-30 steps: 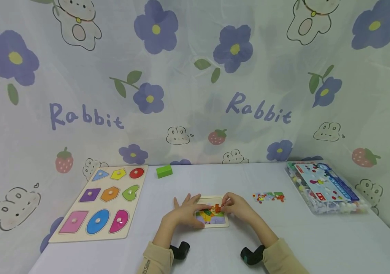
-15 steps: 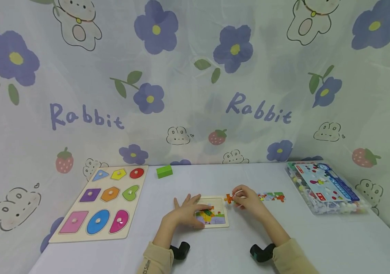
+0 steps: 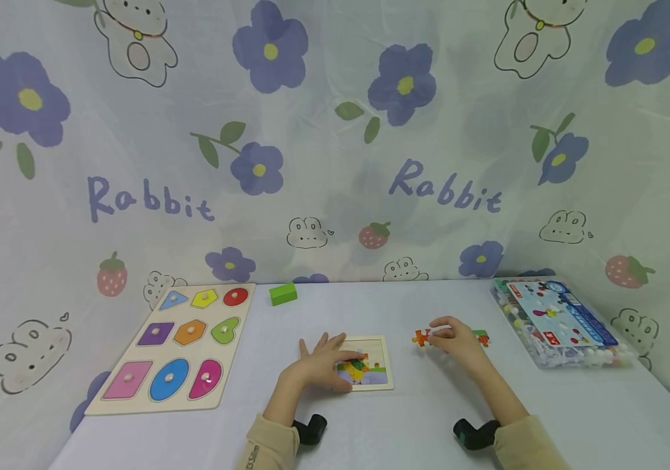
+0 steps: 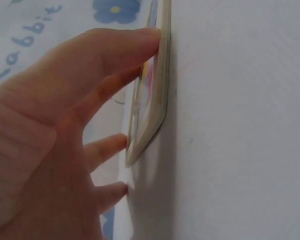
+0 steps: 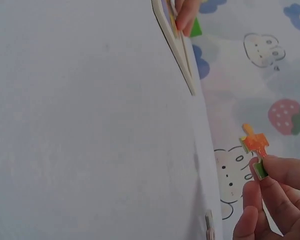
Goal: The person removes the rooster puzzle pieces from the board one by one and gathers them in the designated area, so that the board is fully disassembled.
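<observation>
A small framed jigsaw puzzle (image 3: 390, 369) lies on the white table, its lower part filled with a colourful picture and its upper right part showing bare backing. My left hand (image 3: 316, 367) rests on its left side with fingers spread; in the left wrist view the thumb (image 4: 135, 42) touches the frame's near edge. To the right of the frame, my right hand (image 3: 455, 343) pinches an orange jigsaw piece (image 3: 420, 337) between thumb and fingers. The right wrist view shows this piece (image 5: 255, 142) raised, with a green end by the fingertips. Behind that hand, other jigsaw pieces (image 3: 480, 337) are partly hidden.
At the left lies a wooden shape board (image 3: 179, 356) with knobbed coloured shapes. A green block (image 3: 283, 294) sits near the back edge. A clear box of beads (image 3: 564, 323) stands at the right. A patterned curtain (image 3: 335, 163) hangs behind the table.
My right hand has moved right, away from the frame, carrying the orange jigsaw piece towards the loose pieces. Bare backing now shows in the frame's upper right. The left hand stays put.
</observation>
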